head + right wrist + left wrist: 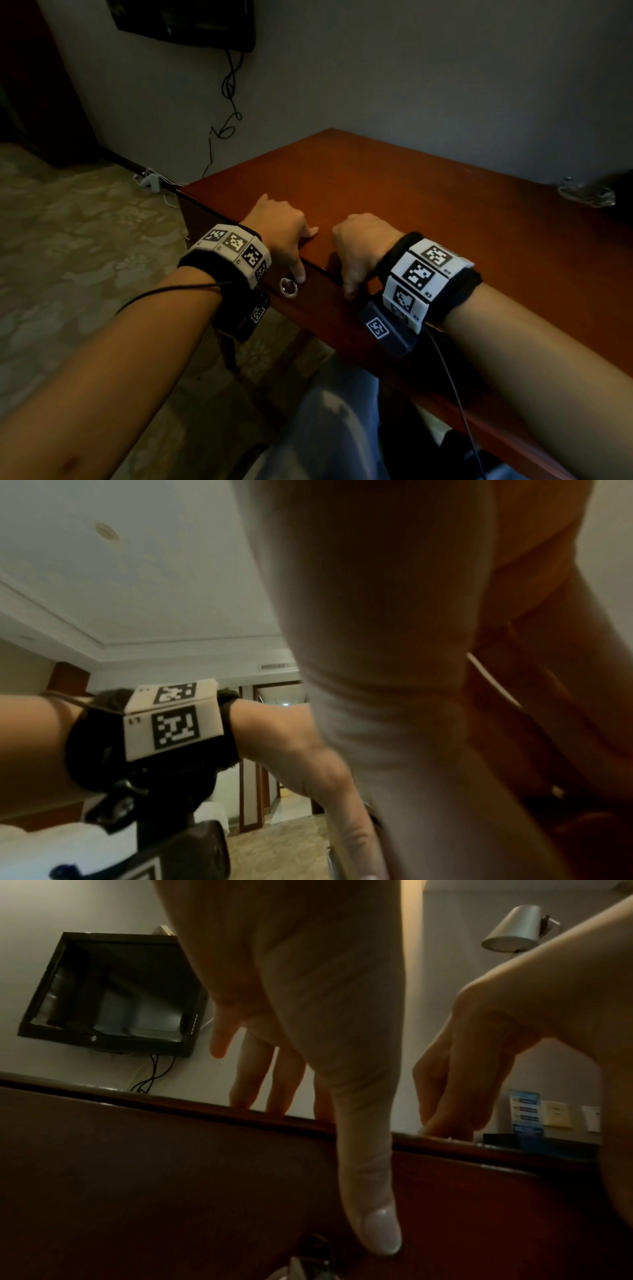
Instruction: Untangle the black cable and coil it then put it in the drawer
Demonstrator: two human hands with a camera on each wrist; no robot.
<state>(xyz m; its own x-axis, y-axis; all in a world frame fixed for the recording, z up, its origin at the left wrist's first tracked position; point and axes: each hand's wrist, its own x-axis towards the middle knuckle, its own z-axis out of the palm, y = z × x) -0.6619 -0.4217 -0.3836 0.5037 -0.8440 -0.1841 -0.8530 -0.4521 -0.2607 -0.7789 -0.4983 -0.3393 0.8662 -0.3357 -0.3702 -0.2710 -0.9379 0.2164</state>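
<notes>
Grey walls close a corner behind a reddish wooden counter [428, 212], its long front edge running from the far left toward the near right. Left of the counter, a dark screen [185, 20] hangs on the wall with thin wires [230, 92] dangling toward a white plug block [150, 180] on the floor. The left hand [284, 229] rests over the counter's front edge, fingers loose on top, thumb pointing down the drawer [308, 301] front, its tip just beside the round metal knob [289, 287]. Right of it, the right hand [359, 246] hooks over the same edge, fingers curled on the top and thumb down the front. Both hold nothing. The black cable is not visible; the drawer appears closed. A clear object [585, 193] lies at the counter's far right.
</notes>
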